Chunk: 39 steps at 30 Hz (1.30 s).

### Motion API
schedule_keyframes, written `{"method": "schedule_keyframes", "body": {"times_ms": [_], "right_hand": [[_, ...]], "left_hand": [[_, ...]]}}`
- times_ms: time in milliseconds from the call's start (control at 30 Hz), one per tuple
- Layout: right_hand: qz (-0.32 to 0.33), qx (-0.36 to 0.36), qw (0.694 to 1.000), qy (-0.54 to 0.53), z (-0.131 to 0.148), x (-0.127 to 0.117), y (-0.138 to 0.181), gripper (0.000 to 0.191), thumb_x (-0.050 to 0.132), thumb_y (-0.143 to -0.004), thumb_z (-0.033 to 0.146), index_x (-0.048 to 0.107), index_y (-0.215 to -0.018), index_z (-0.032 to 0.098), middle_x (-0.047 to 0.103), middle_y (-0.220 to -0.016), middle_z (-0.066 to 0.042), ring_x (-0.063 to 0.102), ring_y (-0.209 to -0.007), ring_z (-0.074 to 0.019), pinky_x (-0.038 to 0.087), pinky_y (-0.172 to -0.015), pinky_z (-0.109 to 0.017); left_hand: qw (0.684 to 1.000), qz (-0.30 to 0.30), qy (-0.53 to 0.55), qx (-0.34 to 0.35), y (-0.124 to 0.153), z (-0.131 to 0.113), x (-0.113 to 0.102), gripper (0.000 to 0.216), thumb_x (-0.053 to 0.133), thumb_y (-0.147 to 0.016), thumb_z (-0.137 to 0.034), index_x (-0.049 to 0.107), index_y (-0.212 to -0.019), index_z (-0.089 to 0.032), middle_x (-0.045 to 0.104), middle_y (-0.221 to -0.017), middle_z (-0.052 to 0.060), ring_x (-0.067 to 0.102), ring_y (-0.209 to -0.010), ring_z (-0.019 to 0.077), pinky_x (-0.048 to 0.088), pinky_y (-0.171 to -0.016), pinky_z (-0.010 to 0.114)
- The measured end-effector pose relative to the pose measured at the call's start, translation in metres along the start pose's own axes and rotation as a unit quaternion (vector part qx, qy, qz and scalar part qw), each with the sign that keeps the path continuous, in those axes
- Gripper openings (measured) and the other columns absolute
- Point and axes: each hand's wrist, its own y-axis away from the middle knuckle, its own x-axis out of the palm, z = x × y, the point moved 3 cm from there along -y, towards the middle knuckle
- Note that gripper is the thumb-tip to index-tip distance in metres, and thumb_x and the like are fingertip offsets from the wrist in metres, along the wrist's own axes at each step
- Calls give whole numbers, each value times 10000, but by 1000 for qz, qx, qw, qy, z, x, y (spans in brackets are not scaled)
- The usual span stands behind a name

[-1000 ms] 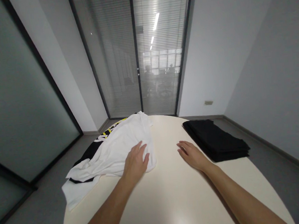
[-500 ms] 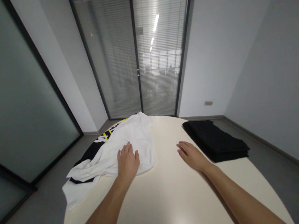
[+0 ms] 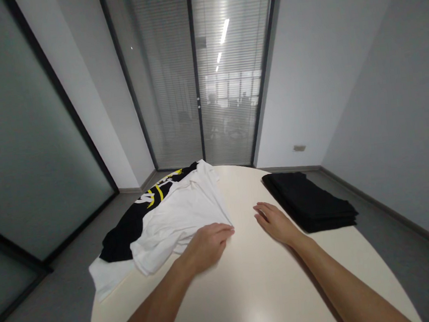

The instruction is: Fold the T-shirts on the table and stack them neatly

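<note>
A rumpled white shirt (image 3: 188, 201) lies on the left half of the table. My left hand (image 3: 211, 241) pinches its near right corner, and the cloth is drawn to a point under the fingertips. From beneath the white cloth shows a black fabric part (image 3: 125, 233) with yellow and white print; I cannot tell whether it belongs to the same piece. On the bare tabletop, my right hand (image 3: 275, 222) rests with fingers loosely stretched, holding nothing. Just right of it sits a folded stack of black cloth (image 3: 309, 202).
The round cream table (image 3: 242, 290) has a curved edge on both sides. Beyond it stand a glass door with blinds (image 3: 230, 88) and white walls (image 3: 327, 69). Frosted glass panels (image 3: 26, 138) are at left, above the grey floor (image 3: 54, 308).
My left hand has gone from lying flat on the white cloth to pinching its corner, pulling it right and toward me. More black printed fabric shows. The right hand stays put.
</note>
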Motion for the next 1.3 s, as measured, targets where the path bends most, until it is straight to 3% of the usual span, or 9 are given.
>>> {"method": "schedule_keyframes", "body": {"times_ms": [100, 233, 300, 367, 533, 767, 1000, 1133, 1300], "right_hand": [[2, 2, 1000, -3, 1, 0, 0, 372, 479, -965, 367, 669, -1210, 162, 642, -1284, -164, 577, -1238, -297, 440, -1108, -482], [3, 6, 1000, -6, 0, 0, 0, 359, 488, -961, 360, 675, -1201, 169, 645, -1285, -160, 583, -1235, -295, 437, -1110, -472], [4, 6, 1000, -3, -1, 0, 0, 359, 485, -963, 360, 672, -1204, 169, 640, -1296, -159, 580, -1240, -294, 438, -1110, -474], [4, 1, 1000, 3, -2, 1, 0, 365, 479, -968, 363, 667, -1209, 163, 637, -1299, -161, 575, -1245, -293, 437, -1112, -476], [4, -5, 1000, 10, -2, 1, 0, 366, 468, -973, 362, 659, -1213, 163, 639, -1295, -163, 576, -1242, -293, 444, -1105, -492], [-5, -4, 1000, 3, 2, -1, 0, 358, 472, -965, 352, 668, -1201, 167, 645, -1286, -161, 587, -1226, -294, 449, -1102, -490], [2, -9, 1000, 2, 0, -1, 0, 370, 465, -971, 363, 659, -1215, 164, 643, -1283, -163, 574, -1240, -299, 454, -1092, -488], [3, -4, 1000, 3, -1, -1, -1, 365, 470, -971, 361, 663, -1211, 165, 643, -1287, -165, 577, -1238, -296, 445, -1101, -484], [-1, -5, 1000, -4, -1, 0, 0, 368, 480, -962, 370, 667, -1212, 175, 645, -1287, -161, 584, -1232, -297, 448, -1097, -492]], "left_hand": [[1000, -8, -2, -11, 0, -1, 0, 362, 447, -978, -159, 647, -1272, -226, 727, -1200, 43, 672, -1071, 176, 518, -996, 344], [967, -111, -128, -191, 5, 26, -8, 442, 519, -955, -208, 561, -1393, -177, 575, -1431, 140, 536, -1309, 276, 417, -1108, 449], [936, -107, -183, -281, 10, 41, -10, 524, 577, -925, -242, 519, -1436, -144, 493, -1499, 188, 479, -1361, 339, 383, -1117, 506], [924, -73, -194, -322, 14, 51, -9, 448, 585, -920, -257, 598, -1352, -141, 579, -1415, 185, 537, -1301, 344, 382, -1101, 518], [934, -53, -173, -307, 14, 53, -9, 211, 527, -930, -198, 738, -927, -190, 760, -1014, 95, 683, -992, 260, 440, -1007, 428], [962, -99, -119, -224, 3, 26, -14, 246, 433, -1013, -256, 667, -1065, -200, 750, -941, 72, 690, -907, 222, 509, -856, 340], [998, 56, -18, -1, -1, -16, 1, 246, 453, -1022, -277, 670, -1133, -245, 755, -1035, 19, 700, -936, 175, 515, -860, 284], [993, 3, -72, -92, -2, -12, -2, 277, 467, -1010, -280, 622, -1229, -212, 722, -1150, 65, 665, -1038, 216, 511, -904, 338], [977, 18, -121, -172, 1, -1, -3, 210, 642, -905, -349, 692, -1063, -219, 717, -1030, 79, 641, -998, 258, 505, -866, 379]]}}
